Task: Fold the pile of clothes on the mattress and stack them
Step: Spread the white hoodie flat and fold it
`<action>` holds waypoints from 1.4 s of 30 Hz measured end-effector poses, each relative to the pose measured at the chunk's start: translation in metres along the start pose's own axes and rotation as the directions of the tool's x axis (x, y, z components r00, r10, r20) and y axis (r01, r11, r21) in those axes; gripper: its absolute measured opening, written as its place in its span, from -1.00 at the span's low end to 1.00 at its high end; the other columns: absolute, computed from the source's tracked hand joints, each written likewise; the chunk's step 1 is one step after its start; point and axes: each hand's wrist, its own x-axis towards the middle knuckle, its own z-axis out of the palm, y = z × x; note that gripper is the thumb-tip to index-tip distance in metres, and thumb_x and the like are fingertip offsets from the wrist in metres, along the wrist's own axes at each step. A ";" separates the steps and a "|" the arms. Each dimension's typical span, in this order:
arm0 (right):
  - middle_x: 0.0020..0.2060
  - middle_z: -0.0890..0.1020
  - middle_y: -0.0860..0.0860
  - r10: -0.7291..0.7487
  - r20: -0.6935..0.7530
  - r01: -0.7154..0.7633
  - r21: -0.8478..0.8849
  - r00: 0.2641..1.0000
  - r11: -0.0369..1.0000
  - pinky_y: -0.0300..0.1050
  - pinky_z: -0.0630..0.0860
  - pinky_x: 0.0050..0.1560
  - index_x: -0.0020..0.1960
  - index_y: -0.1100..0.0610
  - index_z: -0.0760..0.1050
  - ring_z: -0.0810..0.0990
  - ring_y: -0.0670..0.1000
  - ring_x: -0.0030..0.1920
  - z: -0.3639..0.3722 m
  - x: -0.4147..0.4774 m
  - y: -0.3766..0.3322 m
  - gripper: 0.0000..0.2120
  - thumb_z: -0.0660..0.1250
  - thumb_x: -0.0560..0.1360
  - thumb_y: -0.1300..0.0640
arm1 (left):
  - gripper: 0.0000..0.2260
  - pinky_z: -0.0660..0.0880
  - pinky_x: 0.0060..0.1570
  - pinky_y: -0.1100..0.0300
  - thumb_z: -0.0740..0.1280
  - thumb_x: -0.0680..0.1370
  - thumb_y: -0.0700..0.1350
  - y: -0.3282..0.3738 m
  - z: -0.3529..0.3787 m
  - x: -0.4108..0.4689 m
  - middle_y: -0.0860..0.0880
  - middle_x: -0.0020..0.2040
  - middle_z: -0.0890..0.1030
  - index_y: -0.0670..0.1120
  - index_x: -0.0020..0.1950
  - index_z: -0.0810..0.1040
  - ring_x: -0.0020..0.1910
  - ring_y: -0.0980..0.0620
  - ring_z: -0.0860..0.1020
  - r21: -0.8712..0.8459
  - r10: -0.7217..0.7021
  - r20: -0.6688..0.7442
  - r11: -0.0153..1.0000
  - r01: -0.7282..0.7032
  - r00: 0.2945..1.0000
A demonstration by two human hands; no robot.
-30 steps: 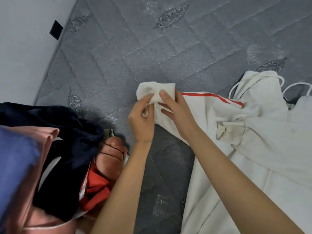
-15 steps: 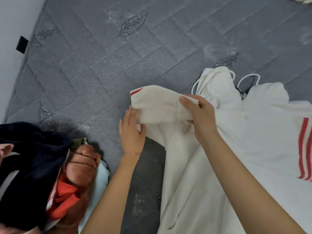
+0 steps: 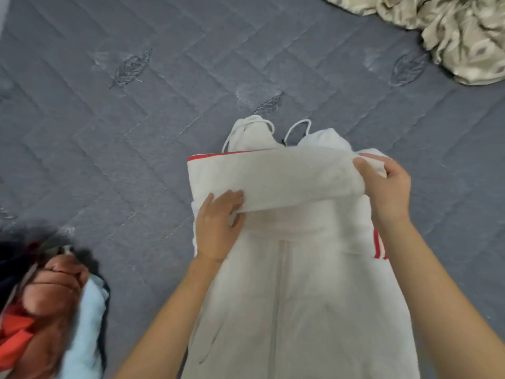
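A white hooded jacket (image 3: 303, 291) with red stripes lies front up on the grey quilted mattress (image 3: 131, 149), hood and drawstrings pointing away from me. One sleeve (image 3: 276, 181) is folded flat across its chest. My left hand (image 3: 218, 228) rests on the sleeve's near edge at the left, with the thumb tucked under the fabric. My right hand (image 3: 385, 187) grips the sleeve's cuff end at the jacket's right side. A pile of unfolded clothes (image 3: 46, 305), dark blue, pinkish-brown, red and light blue, sits at the lower left.
A crumpled beige patterned cloth (image 3: 459, 31) lies at the far right corner. Bare mattress stretches to the left of the jacket and beyond it.
The sleeve was carried from the jacket's left side across the chest to the right. My right hand moved right with the cuff and my left hand followed onto the fold. The view shifted right.
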 end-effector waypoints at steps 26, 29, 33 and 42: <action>0.46 0.34 0.08 -0.089 0.467 0.463 -0.799 0.880 0.383 0.21 0.22 0.41 0.48 0.00 0.27 0.26 0.18 0.46 -0.135 -0.134 0.179 -0.30 0.11 0.43 -0.29 | -0.36 -0.03 0.45 -0.21 -0.04 0.51 0.41 0.059 0.015 -0.180 -0.01 0.51 0.27 0.10 0.48 0.29 0.53 -0.05 0.10 0.386 -0.321 0.336 0.905 0.182 0.885; 0.46 0.34 0.08 -0.064 0.458 0.453 -0.832 0.887 0.320 0.23 0.22 0.40 0.49 -0.02 0.24 0.26 0.18 0.47 -0.151 -0.173 0.199 -0.29 0.10 0.42 -0.30 | -0.37 -0.10 0.45 -0.17 0.03 0.50 0.38 0.050 0.002 -0.227 -0.01 0.52 0.25 0.11 0.49 0.27 0.53 -0.06 0.08 0.427 -0.305 0.389 0.896 0.123 0.870; 0.47 0.32 0.08 -0.045 0.414 0.406 -0.858 0.909 0.313 0.24 0.19 0.42 0.49 -0.02 0.25 0.22 0.18 0.48 -0.174 -0.221 0.225 -0.27 0.07 0.41 -0.33 | -0.38 -0.04 0.45 -0.20 0.06 0.50 0.35 0.042 -0.017 -0.286 -0.01 0.53 0.22 0.10 0.50 0.25 0.53 -0.06 0.07 0.445 -0.267 0.437 0.894 0.051 0.859; 0.52 0.22 0.10 -0.001 0.236 0.222 -0.915 0.972 0.338 0.24 0.11 0.44 0.55 0.01 0.15 0.15 0.21 0.51 -0.234 -0.285 0.264 -0.18 0.10 0.40 -0.39 | -0.38 0.08 0.38 -0.29 0.03 0.52 0.30 0.030 -0.043 -0.376 -0.14 0.51 0.24 0.03 0.52 0.24 0.49 -0.18 0.17 0.486 -0.356 0.416 0.865 0.126 0.837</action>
